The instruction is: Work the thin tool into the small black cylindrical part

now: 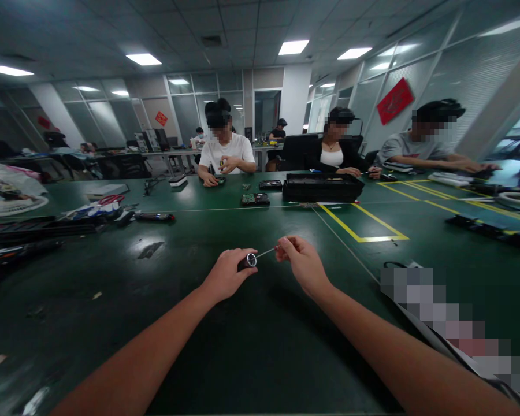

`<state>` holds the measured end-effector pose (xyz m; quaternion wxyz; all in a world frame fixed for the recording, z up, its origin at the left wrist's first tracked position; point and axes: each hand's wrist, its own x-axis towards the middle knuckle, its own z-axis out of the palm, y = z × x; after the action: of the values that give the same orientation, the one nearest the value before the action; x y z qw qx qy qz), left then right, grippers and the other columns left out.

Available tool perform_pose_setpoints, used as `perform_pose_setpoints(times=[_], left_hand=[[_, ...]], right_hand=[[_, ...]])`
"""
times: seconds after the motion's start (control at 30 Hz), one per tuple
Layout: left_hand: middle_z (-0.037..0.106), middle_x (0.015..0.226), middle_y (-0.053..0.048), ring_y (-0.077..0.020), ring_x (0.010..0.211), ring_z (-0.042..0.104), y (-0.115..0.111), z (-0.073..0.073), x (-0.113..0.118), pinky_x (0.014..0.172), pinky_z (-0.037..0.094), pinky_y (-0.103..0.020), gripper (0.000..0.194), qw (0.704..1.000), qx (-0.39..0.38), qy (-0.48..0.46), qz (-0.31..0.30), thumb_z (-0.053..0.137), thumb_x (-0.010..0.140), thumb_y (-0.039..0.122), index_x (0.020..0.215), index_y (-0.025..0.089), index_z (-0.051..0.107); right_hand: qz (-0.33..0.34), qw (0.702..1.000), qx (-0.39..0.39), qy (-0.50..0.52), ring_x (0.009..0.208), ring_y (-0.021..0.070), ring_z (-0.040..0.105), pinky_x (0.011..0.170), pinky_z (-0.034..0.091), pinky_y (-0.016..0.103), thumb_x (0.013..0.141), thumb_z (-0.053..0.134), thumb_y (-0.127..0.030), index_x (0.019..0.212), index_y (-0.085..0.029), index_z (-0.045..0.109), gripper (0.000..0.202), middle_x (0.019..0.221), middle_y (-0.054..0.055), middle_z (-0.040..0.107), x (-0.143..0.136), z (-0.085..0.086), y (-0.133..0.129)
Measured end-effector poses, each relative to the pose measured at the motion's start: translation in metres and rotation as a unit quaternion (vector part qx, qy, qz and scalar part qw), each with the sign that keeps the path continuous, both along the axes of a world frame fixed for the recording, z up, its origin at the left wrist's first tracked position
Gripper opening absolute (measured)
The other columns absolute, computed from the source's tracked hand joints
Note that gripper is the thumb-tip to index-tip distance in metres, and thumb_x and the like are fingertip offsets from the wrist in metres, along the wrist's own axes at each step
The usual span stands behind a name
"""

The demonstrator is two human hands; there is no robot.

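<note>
In the middle of the head view, my left hand is closed around a short dark cylinder, whose round end has a pale ring and faces me. From beside that end a thin metal rod slants up to the right. Its far end disappears into the fingertips of my right hand, which is pinched on it. Whether the rod is joined to the cylinder cannot be made out. Both hands are held above the dark green table.
A long black casing and a green circuit board lie toward the back. Tools, including red-handled scissors, are piled at left. A blurred-out item lies at right. Several people sit across the table, their hands on small parts.
</note>
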<state>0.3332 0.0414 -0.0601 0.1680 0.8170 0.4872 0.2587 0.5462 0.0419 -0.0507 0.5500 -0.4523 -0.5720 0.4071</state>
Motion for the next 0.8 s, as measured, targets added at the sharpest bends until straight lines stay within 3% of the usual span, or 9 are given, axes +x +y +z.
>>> perform_pose_setpoints(times=[0.17, 0.37, 0.47, 0.53, 0.67, 0.8], left_hand=[[0.064, 0.104, -0.002, -0.0220, 0.097, 0.056, 0.000, 0.001, -0.002, 0.091, 0.041, -0.039, 0.041, 1.000, 0.016, 0.003, 0.004, 0.066, 0.088, 0.034, 0.127, 0.028, 0.059], [0.065, 0.102, -0.003, -0.0217, 0.095, 0.056, 0.000, 0.000, -0.003, 0.091, 0.039, -0.040, 0.038, 0.999, 0.026, 0.035, -0.002, 0.065, 0.088, 0.030, 0.126, 0.027, 0.060], [0.065, 0.103, -0.002, -0.0215, 0.097, 0.055, -0.001, 0.001, -0.002, 0.095, 0.038, -0.042, 0.039, 0.999, 0.030, 0.041, -0.004, 0.066, 0.088, 0.029, 0.126, 0.028, 0.060], [0.065, 0.103, -0.002, -0.0217, 0.098, 0.055, -0.001, 0.002, -0.001, 0.096, 0.037, -0.042, 0.040, 0.998, 0.035, 0.046, -0.006, 0.067, 0.087, 0.028, 0.126, 0.027, 0.060], [0.065, 0.101, -0.003, -0.0221, 0.096, 0.056, 0.000, 0.001, -0.003, 0.095, 0.038, -0.043, 0.038, 0.998, 0.036, 0.050, -0.003, 0.067, 0.087, 0.027, 0.125, 0.026, 0.061], [0.064, 0.099, -0.003, -0.0215, 0.094, 0.056, 0.004, -0.002, -0.007, 0.094, 0.039, -0.042, 0.040, 0.999, 0.035, 0.029, 0.007, 0.065, 0.088, 0.028, 0.128, 0.027, 0.059]], right_hand=[[-0.065, 0.983, 0.003, -0.172, 0.050, 0.0156, 0.052, 0.052, 0.037, 0.030, 0.086, 0.057, -0.056, 0.072, -0.020, 0.063, 0.040, 0.053, -0.001, 0.057, 0.003, 0.011, -0.007], [0.022, 0.982, 0.066, -0.178, 0.068, 0.0174, 0.060, 0.061, 0.042, 0.029, 0.091, 0.051, -0.037, 0.092, -0.023, 0.064, 0.020, 0.076, 0.000, 0.065, 0.005, 0.009, -0.008], [-0.009, 0.971, 0.065, -0.231, 0.061, 0.0176, 0.058, 0.059, 0.039, 0.030, 0.096, 0.041, -0.043, 0.083, -0.023, 0.067, 0.035, 0.063, 0.000, 0.060, 0.003, 0.007, -0.008], [-0.033, 0.963, 0.069, -0.260, 0.062, 0.0181, 0.059, 0.060, 0.038, 0.031, 0.097, 0.039, -0.044, 0.082, -0.022, 0.068, 0.039, 0.067, 0.001, 0.064, 0.002, 0.007, -0.008], [0.000, 0.961, 0.085, -0.262, 0.068, 0.0186, 0.060, 0.063, 0.041, 0.031, 0.097, 0.040, -0.036, 0.114, -0.022, 0.060, 0.029, 0.084, 0.003, 0.069, -0.001, 0.007, -0.011], [0.033, 0.963, 0.071, -0.256, 0.073, 0.0194, 0.061, 0.063, 0.043, 0.032, 0.096, 0.041, -0.035, 0.121, -0.023, 0.054, 0.030, 0.087, 0.003, 0.067, -0.001, 0.009, -0.013]])
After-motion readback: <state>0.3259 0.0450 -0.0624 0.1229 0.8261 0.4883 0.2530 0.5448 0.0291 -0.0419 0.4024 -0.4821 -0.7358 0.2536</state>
